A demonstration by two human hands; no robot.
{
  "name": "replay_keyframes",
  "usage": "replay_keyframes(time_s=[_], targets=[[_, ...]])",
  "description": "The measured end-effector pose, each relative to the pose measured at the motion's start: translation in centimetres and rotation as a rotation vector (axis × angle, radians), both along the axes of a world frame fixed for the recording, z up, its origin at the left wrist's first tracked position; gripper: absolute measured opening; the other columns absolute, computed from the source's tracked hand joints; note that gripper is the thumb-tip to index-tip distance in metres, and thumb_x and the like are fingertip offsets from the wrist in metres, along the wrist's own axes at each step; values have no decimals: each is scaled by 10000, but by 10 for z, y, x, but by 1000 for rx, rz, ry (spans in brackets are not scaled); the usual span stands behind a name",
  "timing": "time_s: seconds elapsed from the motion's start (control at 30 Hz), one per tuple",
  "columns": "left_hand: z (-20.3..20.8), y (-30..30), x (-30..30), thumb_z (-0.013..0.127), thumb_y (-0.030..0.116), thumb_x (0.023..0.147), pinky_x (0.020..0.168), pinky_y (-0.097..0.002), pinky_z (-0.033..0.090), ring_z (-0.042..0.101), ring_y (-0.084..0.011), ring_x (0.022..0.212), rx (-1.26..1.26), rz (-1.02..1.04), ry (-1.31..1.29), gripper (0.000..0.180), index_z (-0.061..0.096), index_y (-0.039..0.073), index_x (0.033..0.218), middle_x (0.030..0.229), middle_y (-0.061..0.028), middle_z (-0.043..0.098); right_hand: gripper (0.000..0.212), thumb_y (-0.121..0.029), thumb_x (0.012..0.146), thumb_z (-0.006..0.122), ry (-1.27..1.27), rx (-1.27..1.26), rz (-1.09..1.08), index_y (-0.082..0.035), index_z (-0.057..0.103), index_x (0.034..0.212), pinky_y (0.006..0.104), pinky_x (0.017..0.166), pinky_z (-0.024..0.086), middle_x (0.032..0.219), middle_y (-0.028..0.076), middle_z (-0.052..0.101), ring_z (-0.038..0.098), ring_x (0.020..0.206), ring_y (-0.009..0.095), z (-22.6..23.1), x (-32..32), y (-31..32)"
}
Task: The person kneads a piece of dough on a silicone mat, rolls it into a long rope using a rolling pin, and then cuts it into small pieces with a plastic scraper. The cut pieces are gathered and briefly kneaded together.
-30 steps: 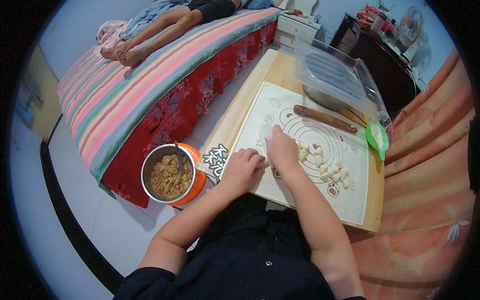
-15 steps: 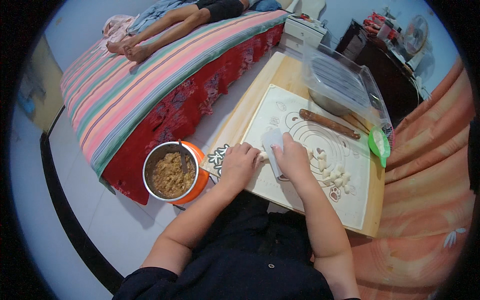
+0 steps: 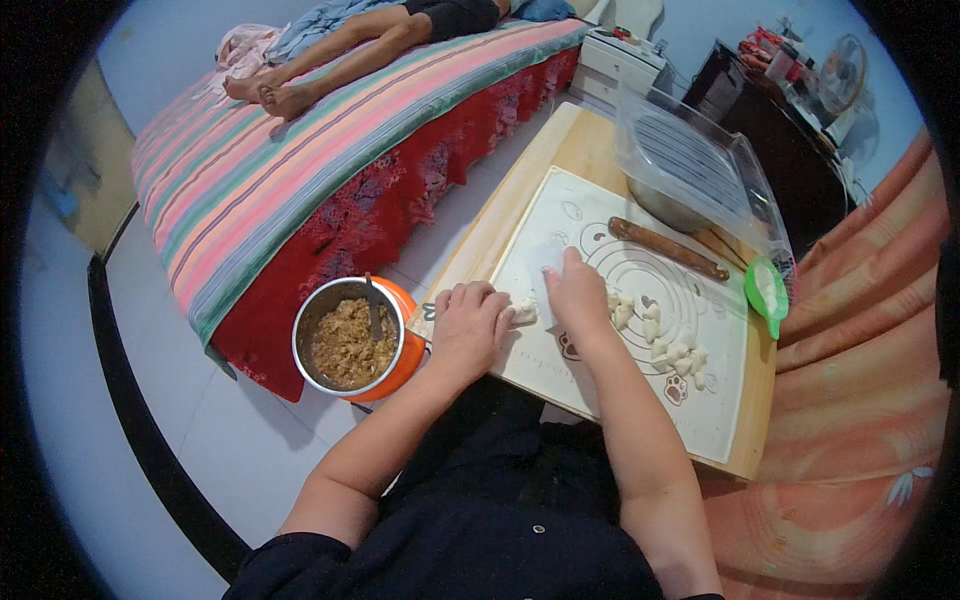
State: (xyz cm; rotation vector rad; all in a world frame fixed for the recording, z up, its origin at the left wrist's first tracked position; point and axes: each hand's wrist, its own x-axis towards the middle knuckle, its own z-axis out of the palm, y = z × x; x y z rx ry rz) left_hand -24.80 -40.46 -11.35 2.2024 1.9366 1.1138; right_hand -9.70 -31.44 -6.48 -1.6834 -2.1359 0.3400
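Note:
My left hand (image 3: 468, 328) lies with bent fingers over a roll of white dough (image 3: 524, 311), whose end sticks out beyond the fingertips. Close by on the right, my right hand (image 3: 580, 300) grips a pale, see-through dough scraper (image 3: 545, 268), slightly blurred and standing just past the dough's end. Both hands are over a white baking mat (image 3: 535, 222) printed with circles and paw marks. Small cut dough pieces (image 3: 682, 356) are scattered to the right of my right hand, some close beside it. Beyond them rests a brown wooden rolling pin (image 3: 668, 248).
A pot of brownish filling (image 3: 350, 345) with a utensil stands left of the wooden table (image 3: 570, 135). A clear plastic cover (image 3: 690, 150) over a metal bowl and a green scoop (image 3: 765, 290) of white powder occupy the far right. Another person's legs (image 3: 350, 65) rest on the bed.
The scraper has shifted right, away from my left fingers, and more of the dough's end shows. Dough pieces sit beside my right hand. The whole view has shifted slightly.

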Motion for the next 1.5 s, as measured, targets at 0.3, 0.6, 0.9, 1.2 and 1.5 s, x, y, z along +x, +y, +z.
replay_keyframes(time_s=[0.3, 0.6, 0.9, 1.2, 1.5], targets=[[-4, -15, -2, 731, 179, 794, 923, -404, 355, 578, -238, 943, 18, -93, -157, 233, 626, 107, 989, 935, -41, 619, 292, -228, 886, 626, -1, -6, 145, 28, 526, 985, 524, 701, 501, 756, 291, 634, 636, 755, 465, 35, 10, -43], [-5, -14, -2, 746, 123, 759, 890, -399, 374, 590, -245, 882, 84, -130, -205, 237, 596, 99, 941, 877, -45, 614, 271, -229, 919, 561, -58, -35, 188, 23, 504, 999, 524, 719, 509, 780, 266, 657, 653, 766, 442, 33, 0, -55], [-11, -13, -3, 748, 117, 755, 905, -406, 381, 599, -266, 873, 108, -144, -199, 228, 597, 116, 927, 860, -49, 620, 232, -186, 915, 559, -108, -81, 193, 22, 502, 1001, 519, 740, 515, 801, 255, 667, 657, 777, 444, 14, -14, -55], [-2, -19, -13, 752, 170, 765, 919, -426, 385, 594, -273, 959, -57, -170, -115, 328, 593, 106, 1045, 954, -63, 627, 350, -257, 876, 634, 264, 65, -29, 12, 563, 1088, 490, 787, 508, 914, 262, 673, 661, 873, 409, 21, 19, -14], [16, 3, 8, 702, 192, 805, 850, -447, 456, 590, -318, 1002, -219, -210, 59, 347, 620, 89, 1126, 1039, -129, 608, 306, -183, 911, 636, 662, 77, -285, 18, 608, 1141, 335, 772, 504, 994, 134, 688, 645, 868, 187, 50, 195, -54]])
